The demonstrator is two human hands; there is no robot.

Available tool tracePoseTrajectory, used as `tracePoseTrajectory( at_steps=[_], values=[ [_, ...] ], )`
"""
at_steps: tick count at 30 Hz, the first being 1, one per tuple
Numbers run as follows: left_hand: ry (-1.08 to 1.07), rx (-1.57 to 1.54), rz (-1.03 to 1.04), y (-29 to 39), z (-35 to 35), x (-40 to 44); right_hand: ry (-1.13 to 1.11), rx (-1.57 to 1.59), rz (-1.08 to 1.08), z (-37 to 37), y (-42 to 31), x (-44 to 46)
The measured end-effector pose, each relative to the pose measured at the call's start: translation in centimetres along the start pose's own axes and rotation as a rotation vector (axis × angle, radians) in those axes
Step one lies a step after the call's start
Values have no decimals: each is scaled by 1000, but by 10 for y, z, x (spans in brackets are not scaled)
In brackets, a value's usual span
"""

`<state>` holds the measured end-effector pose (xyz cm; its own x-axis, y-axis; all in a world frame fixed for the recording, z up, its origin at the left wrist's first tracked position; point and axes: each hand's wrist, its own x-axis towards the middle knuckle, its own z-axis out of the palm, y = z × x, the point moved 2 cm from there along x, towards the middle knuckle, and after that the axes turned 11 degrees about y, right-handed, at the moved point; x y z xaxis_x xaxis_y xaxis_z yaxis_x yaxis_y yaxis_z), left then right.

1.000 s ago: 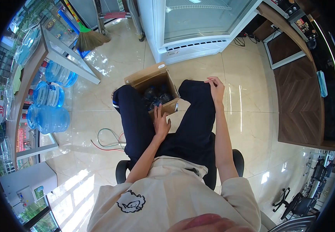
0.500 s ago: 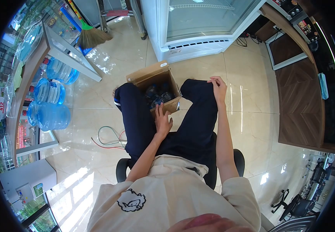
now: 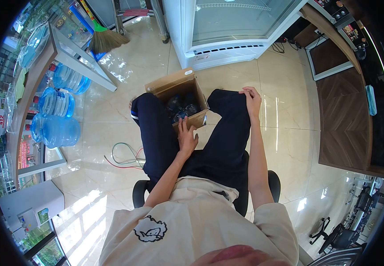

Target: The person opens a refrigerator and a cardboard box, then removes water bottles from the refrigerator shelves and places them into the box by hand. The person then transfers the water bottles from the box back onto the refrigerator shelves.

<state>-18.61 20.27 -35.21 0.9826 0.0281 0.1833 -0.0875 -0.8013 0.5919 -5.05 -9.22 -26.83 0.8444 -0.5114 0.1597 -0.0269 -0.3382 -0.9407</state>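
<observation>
Between my knees an open cardboard box (image 3: 198,119) stands on the floor, its far flap raised. Several clear plastic bottles (image 3: 174,104) with dark or blue tops lie in it, hard to make out in the shade. My left hand (image 3: 186,138) rests at the near edge of the box, fingers stretched out over the rim and nothing seen in them. On my right knee lies my right hand (image 3: 253,101), its fingers loosely bent over the dark trousers (image 3: 227,119) and holding nothing visible.
A glass-door fridge (image 3: 227,53) stands ahead. Large blue water bottles (image 3: 57,131) are under the shelf at left, near a broom (image 3: 108,42). Thin coloured cables (image 3: 128,155) lie on the floor to my left. A wooden counter (image 3: 345,124) stands at right.
</observation>
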Motion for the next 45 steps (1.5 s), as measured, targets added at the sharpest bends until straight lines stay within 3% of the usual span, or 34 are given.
tracePoseTrajectory(
  at_steps=[45],
  values=[
    [8, -18, 7, 1, 0, 0, 26, -18, 5, -1, 4, 0]
  ],
)
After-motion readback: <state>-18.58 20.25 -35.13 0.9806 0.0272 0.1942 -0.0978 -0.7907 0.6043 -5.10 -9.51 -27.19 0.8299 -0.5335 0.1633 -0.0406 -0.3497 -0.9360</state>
